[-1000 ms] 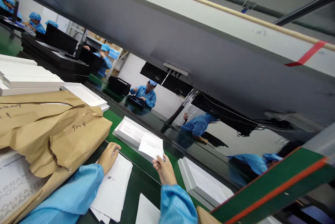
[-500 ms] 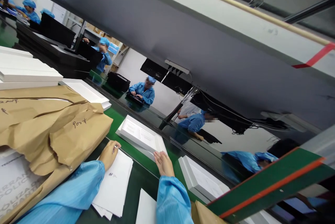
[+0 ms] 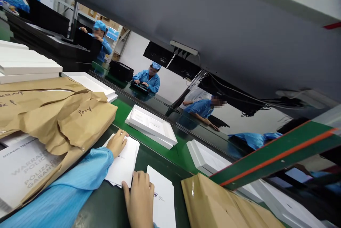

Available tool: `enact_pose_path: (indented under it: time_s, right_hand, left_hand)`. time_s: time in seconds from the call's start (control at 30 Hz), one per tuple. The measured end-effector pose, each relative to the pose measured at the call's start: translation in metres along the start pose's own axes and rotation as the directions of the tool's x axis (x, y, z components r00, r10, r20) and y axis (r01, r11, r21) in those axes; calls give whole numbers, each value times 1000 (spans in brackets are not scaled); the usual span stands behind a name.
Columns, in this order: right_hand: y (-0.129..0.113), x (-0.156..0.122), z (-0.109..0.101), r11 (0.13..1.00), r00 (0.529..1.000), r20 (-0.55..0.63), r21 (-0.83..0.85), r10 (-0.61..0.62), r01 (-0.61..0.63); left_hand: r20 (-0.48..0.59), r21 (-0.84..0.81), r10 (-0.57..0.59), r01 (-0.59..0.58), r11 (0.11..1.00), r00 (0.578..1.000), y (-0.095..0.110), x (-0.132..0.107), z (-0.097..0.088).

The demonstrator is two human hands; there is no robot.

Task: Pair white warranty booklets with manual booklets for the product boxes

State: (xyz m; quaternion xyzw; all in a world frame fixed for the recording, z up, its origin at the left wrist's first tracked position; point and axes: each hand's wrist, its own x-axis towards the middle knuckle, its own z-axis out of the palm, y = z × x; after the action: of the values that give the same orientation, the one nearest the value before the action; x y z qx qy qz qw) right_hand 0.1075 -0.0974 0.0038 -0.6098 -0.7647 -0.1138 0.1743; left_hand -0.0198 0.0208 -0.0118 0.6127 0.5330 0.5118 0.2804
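At the left of your bench, a stack of shallow white cardboard box trays [image 3: 29,63] stands beyond a torn brown kraft-paper package [image 3: 87,119] with handwriting on it. White printed booklets marked "WARRANTY POLICY" [image 3: 29,171] show through its torn near side. Just right of that package, your left hand [image 3: 116,144] rests on the far end of a loose stack of white paper sheets [image 3: 121,171], fingers lightly bent; you cannot tell from here whether they pinch a sheet. Your right hand [image 3: 140,199] is released, back upward, fingers stretched and thumb spread, its fingertips between that stack and a second stack of white paper sheets with a small dark logo [image 3: 165,205]. It overlaps the second stack's left edge in view, but contact is unclear. Beyond your hands, an open white rectangular box tray holding printed papers [image 3: 153,125] sits on the bright green belt [image 3: 145,145]. Farther right lie another white box tray [image 3: 210,158] and, nearer you, a closed-looking brown paper package [image 3: 226,205], beside a slanted green beam with an orange stripe [image 3: 277,153].
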Motion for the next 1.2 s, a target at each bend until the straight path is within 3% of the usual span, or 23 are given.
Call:
enact_pose_path:
  time_s: [0.1,0.2,0.27,0.33,0.4,0.43,0.47,0.53,0.6,0.67,0.7,0.77,0.87,0.93,1.07,1.2]
  right_hand:
    - [-10,-6,-2,999,998,-66,-51,-14,11]
    - [-10,-4,2,976,997,-64,213,52,-38]
    - [-3,1,6,821,989,20,555,143,-130]
    - [9,9,6,540,962,134,805,239,-246]
    - [26,17,-1,338,923,159,898,351,-283]
    - [35,20,-7,314,901,107,915,419,-254]
    - [43,21,-12,348,877,19,913,481,-211]
    - [54,21,-19,551,839,-221,828,497,-108]
    - [55,17,-20,798,852,-440,601,284,44]
    - [46,10,-16,925,866,-499,307,-43,222]
    - [39,8,-14,942,869,-467,185,-166,279]
    - [25,3,-12,953,904,-331,36,-272,300]
    - [15,1,-18,971,965,-118,27,-233,238]
    - [22,-3,-26,982,985,-57,83,-163,168]
    - [61,-30,-34,997,999,-37,75,17,-14]
    - [100,-75,-27,994,976,-200,-49,82,-93]
  left_hand:
    - [-8,79,99,-98,992,995,3,-3,-2]
    - [-8,167,171,-167,972,985,6,-5,-4]
    - [-8,230,218,-210,950,976,10,-6,-7]
    - [-57,296,272,-244,923,961,16,-9,-8]
    - [-125,352,327,-266,897,937,24,-13,-8]
    - [-136,368,351,-282,886,926,29,-16,-8]
    - [-116,368,372,-307,877,921,34,-20,-6]
    - [20,305,397,-384,872,917,43,-27,-2]
    - [216,154,379,-414,897,900,49,-36,4]
    - [352,-29,303,-314,949,886,50,-42,12]
    - [389,-113,250,-223,968,887,49,-44,16]
    - [413,-255,139,-32,966,900,44,-45,23]
    - [379,-398,30,134,908,925,34,-41,29]
    - [329,-437,-32,182,881,944,29,-37,30]
    - [258,-405,-118,218,888,959,22,-34,30]
    - [247,-393,-119,211,895,962,20,-35,31]
